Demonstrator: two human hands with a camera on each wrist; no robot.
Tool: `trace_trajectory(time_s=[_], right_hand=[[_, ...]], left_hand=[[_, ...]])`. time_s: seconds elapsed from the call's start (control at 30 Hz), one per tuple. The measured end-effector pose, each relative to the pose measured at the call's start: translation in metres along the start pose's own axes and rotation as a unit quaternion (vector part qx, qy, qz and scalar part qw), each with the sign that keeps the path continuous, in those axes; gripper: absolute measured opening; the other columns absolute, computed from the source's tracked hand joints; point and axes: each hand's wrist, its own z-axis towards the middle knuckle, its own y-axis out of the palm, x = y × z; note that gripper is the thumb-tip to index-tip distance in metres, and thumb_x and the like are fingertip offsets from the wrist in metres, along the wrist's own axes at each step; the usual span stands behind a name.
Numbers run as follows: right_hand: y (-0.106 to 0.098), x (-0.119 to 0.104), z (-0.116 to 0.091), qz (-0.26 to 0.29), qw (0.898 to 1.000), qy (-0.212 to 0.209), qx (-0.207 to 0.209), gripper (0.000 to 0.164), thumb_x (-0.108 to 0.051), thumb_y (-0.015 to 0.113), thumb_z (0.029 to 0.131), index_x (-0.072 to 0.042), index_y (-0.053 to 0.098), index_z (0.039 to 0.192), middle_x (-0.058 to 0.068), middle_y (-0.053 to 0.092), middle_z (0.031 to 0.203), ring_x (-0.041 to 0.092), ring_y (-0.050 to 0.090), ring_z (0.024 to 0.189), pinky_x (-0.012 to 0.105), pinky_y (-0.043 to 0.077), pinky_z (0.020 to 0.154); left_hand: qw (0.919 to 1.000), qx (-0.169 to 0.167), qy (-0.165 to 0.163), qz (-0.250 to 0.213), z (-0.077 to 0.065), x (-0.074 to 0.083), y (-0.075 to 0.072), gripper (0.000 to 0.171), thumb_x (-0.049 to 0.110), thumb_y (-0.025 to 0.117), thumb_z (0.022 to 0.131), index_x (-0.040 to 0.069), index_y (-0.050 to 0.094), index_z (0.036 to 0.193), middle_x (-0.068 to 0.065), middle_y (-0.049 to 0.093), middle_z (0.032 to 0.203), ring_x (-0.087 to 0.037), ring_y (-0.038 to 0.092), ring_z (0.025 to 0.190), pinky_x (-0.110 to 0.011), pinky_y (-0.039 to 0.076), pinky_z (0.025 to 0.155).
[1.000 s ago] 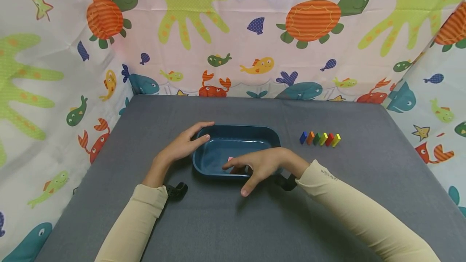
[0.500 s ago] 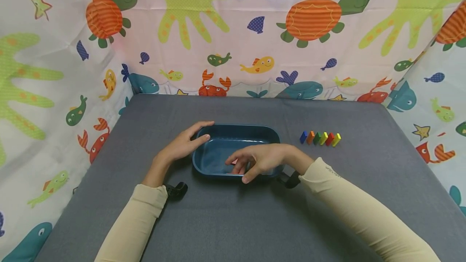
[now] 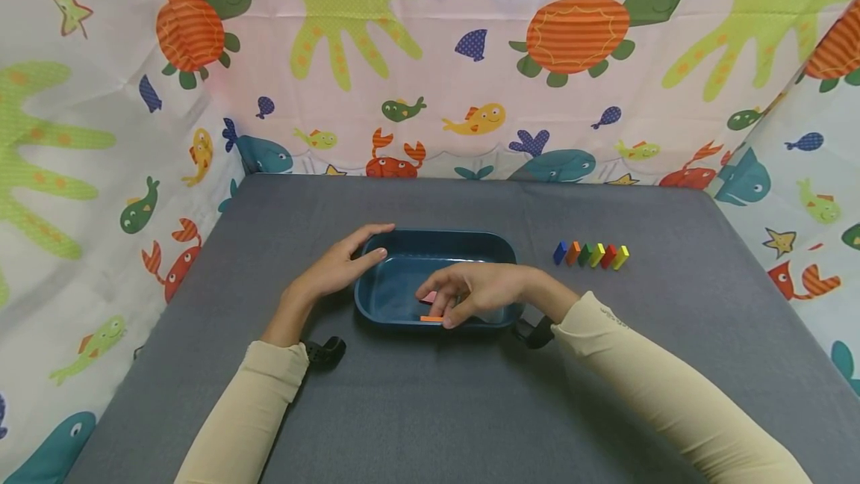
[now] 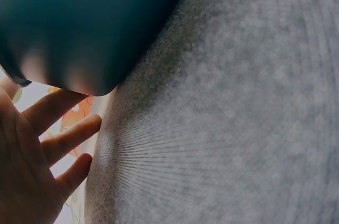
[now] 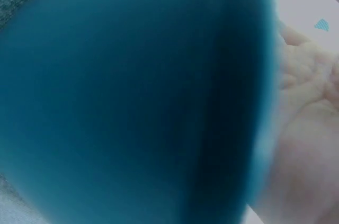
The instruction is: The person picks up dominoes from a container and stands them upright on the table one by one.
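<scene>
A dark blue rectangular tray [image 3: 383, 282] rests on the grey cloth. My left hand [image 3: 336, 266] lies at its left end, thumb over the rim; in the left wrist view the fingers [image 4: 71, 136] are straight and spread beside the outer wall. My right hand [image 3: 478, 291] reaches into the tray over the near rim. Its thumb and fingertips pinch a small orange block [image 3: 431, 318], of which only a thin strip shows. A pink block [image 3: 428, 297] lies partly hidden behind the fingers. The tray wall covers most of the right wrist view, with the palm [image 5: 307, 128] beyond.
Right of the tray, a row of several small upright blocks [image 3: 591, 256] in blue, orange, green, yellow and red stands on the table [image 3: 430, 409]. A curtain [image 3: 430, 58] printed with sea animals encloses the back and sides.
My right hand has drawn its thumb in towards the fingers and over the near rim, and the orange block now shows at its fingertips. My left hand and the row of blocks have stayed put.
</scene>
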Motion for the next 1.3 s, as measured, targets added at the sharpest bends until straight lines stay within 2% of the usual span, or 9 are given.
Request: trace_trajectory(time_s=[0.3,0.43,0.57,0.67,0.93,1.13,1.3], right_hand=[[0.002,0.0,-0.001,0.018,1.0,0.003,0.013,0.048,-0.002,0.069,0.095,0.002,0.053,0.14,0.007,0.069,0.108,0.016,0.064,0.096,0.025,0.056,0.087],[0.001,0.003,-0.001,0.022,1.0,0.004,0.011,0.049,-0.001,0.07,0.094,0.001,0.054,0.14,0.005,0.068,0.106,0.016,0.064,0.094,0.024,0.057,0.086],[0.0,0.005,-0.003,0.022,1.0,-0.016,0.013,0.049,-0.001,0.069,0.094,0.003,0.053,0.14,0.007,0.067,0.107,0.019,0.062,0.094,0.025,0.057,0.085],[-0.002,0.005,-0.009,0.003,0.999,-0.033,0.031,0.047,-0.004,0.07,0.095,0.0,0.057,0.139,0.01,0.066,0.111,0.021,0.062,0.096,0.027,0.057,0.086],[-0.011,0.008,-0.046,-0.028,0.992,-0.07,0.098,0.036,-0.01,0.068,0.097,-0.007,0.065,0.133,0.025,0.061,0.116,0.028,0.061,0.097,0.034,0.057,0.085],[-0.022,0.017,-0.083,-0.023,0.983,-0.061,0.17,0.033,-0.014,0.068,0.097,-0.017,0.067,0.13,0.014,0.063,0.118,0.03,0.06,0.103,0.036,0.057,0.09],[-0.031,0.028,-0.115,-0.004,0.966,-0.05,0.252,0.036,-0.015,0.069,0.097,-0.01,0.064,0.132,0.016,0.064,0.124,0.03,0.061,0.107,0.035,0.057,0.093]], left_hand=[[1.0,0.001,0.005,0.002,0.0,-0.001,0.0,0.05,0.047,0.054,0.104,0.04,0.041,0.152,0.002,0.039,0.163,-0.03,0.034,0.151,-0.066,0.028,0.119],[1.0,-0.001,0.003,0.002,0.0,-0.002,0.001,0.05,0.045,0.054,0.104,0.041,0.041,0.152,0.002,0.038,0.163,-0.031,0.034,0.151,-0.067,0.028,0.119],[1.0,-0.001,0.001,0.002,0.001,-0.002,0.001,0.049,0.045,0.054,0.104,0.041,0.041,0.152,0.002,0.038,0.163,-0.031,0.034,0.151,-0.067,0.028,0.119],[1.0,0.001,0.0,0.003,0.001,-0.002,0.001,0.05,0.046,0.054,0.104,0.041,0.041,0.152,0.002,0.038,0.163,-0.031,0.034,0.151,-0.067,0.029,0.118],[1.0,0.004,-0.002,-0.002,0.0,0.001,0.002,0.05,0.041,0.056,0.104,0.04,0.042,0.152,0.002,0.039,0.162,-0.03,0.034,0.151,-0.067,0.028,0.119],[1.0,0.004,0.002,-0.005,-0.001,0.001,0.002,0.05,0.041,0.056,0.104,0.04,0.042,0.152,0.001,0.038,0.162,-0.03,0.033,0.151,-0.067,0.028,0.119],[0.9999,0.001,0.007,-0.009,-0.001,0.002,0.001,0.05,0.04,0.056,0.104,0.039,0.041,0.152,0.002,0.037,0.163,-0.03,0.033,0.151,-0.067,0.028,0.119]])
